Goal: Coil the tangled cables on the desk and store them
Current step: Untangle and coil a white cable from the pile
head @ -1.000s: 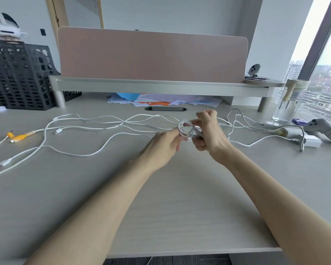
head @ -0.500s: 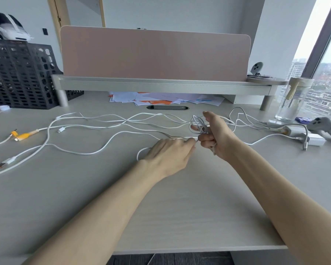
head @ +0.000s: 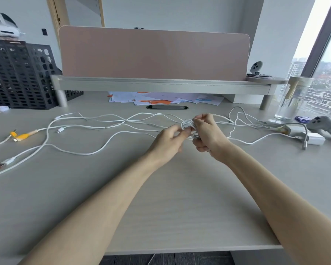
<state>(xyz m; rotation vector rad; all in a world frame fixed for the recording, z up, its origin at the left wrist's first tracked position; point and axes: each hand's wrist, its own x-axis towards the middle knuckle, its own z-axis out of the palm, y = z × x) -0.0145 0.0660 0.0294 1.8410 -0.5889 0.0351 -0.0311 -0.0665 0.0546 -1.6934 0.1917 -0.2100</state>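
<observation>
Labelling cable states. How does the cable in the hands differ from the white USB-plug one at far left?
The coil is wound into small loops; the USB cable runs in long loose curves. The coil is gripped by the right hand and pinched by the left hand; the USB cable lies untouched on the desk. Both are white.

L hand is back up at the coil, fingertips pinching the white cable right beside it, much as 1 s ago. At 0.5 s ago it was lower and nearer the camera, palm down over the desk. The small slack loop that lay on the desk just left of that hand is gone, and the coil in R hand now looks a rounder, fuller bunch betw. the 2 hands.
</observation>
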